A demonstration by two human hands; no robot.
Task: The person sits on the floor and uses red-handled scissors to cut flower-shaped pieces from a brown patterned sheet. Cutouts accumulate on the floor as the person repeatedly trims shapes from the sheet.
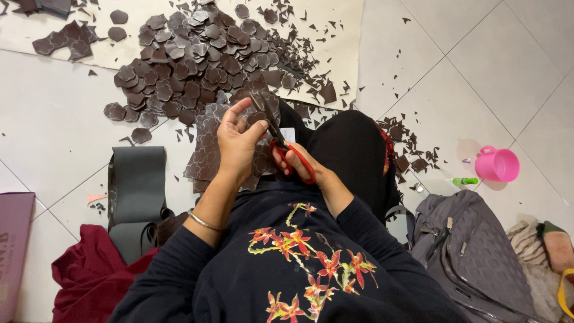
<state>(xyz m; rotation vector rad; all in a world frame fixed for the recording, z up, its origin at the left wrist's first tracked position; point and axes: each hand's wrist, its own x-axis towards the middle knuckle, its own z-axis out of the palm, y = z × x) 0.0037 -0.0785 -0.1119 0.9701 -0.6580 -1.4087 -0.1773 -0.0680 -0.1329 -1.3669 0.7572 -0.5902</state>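
My left hand (238, 140) holds a small dark brown flower-shaped piece (257, 118) between thumb and fingers. My right hand (299, 162) grips red-handled scissors (287, 152) whose dark blades (263, 113) point up into that piece. Under both hands, on my lap, lies a brown sheet (203, 152) marked with flower outlines. A big pile of cut brown flower shapes (197, 60) lies on the floor just beyond my hands.
Small brown scraps (412, 149) litter the white tiles at right. A pink cup (497, 164) and a green marker (465, 180) lie right, a grey quilted bag (472, 251) lower right. A grey roll (136, 185) and dark red cloth (89, 275) sit left.
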